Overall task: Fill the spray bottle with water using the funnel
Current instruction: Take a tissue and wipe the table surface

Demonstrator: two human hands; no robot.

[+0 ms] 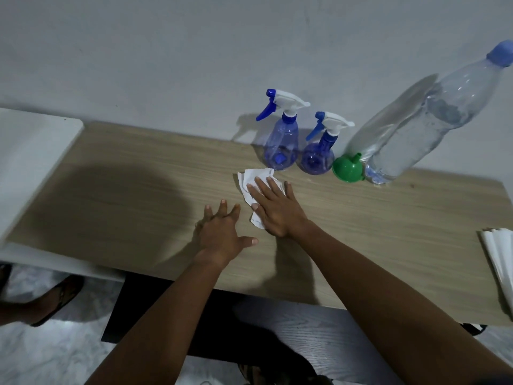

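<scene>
Two blue spray bottles with white-and-blue trigger heads stand by the wall, a taller one (pixel 281 145) and a shorter one (pixel 316 157) to its right. A green funnel (pixel 348 168) lies on its side beside them. A large clear water bottle (pixel 433 126) with a blue cap stands at the right. My right hand (pixel 274 209) lies flat, fingers spread, pressing a white tissue (pixel 249 180) onto the wooden table (pixel 125 190). My left hand (pixel 222 232) rests on the table with fingers apart, holding nothing.
A white surface (pixel 30 151) adjoins the table at the left. A stack of white tissues (pixel 499 259) lies at the right edge. A dark lower shelf (pixel 277 329) sits under the table's near edge. A foot in a sandal (pixel 55 298) stands on the floor at lower left.
</scene>
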